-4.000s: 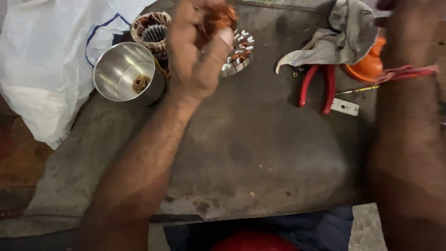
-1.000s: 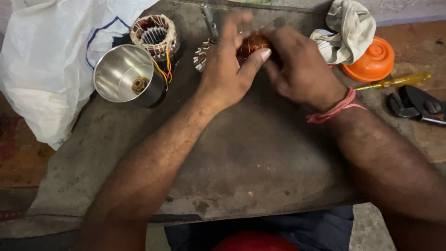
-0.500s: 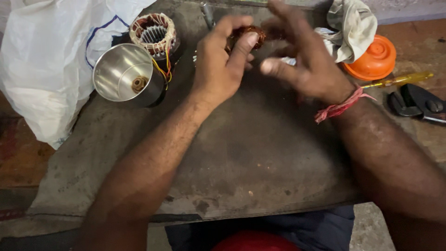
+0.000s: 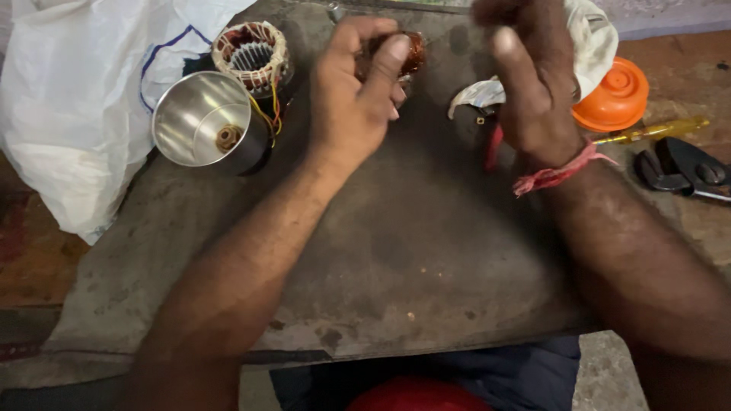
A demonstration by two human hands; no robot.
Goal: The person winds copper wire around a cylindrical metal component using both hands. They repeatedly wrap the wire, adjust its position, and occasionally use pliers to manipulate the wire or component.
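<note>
My left hand [image 4: 354,95] is shut on a small copper-wound motor armature [image 4: 411,52], held up above the far middle of a dark slab [image 4: 396,251]. My right hand [image 4: 533,84] hovers just to the right of it, fingers loosely apart, holding nothing that I can see. A red thread band circles my right wrist. Red-handled pliers [image 4: 493,144] lie half hidden under my right hand.
A shiny metal cup [image 4: 199,125] and a wound stator [image 4: 251,52] sit at the far left beside a white plastic bag [image 4: 68,99]. A grey rag [image 4: 601,38], an orange cap [image 4: 615,95], a yellow-handled screwdriver [image 4: 655,129] and black cutters [image 4: 681,167] lie at the right.
My right hand has let go of the armature and pulled away to the right. My left hand keeps hold of the armature and has lifted it slightly.
</note>
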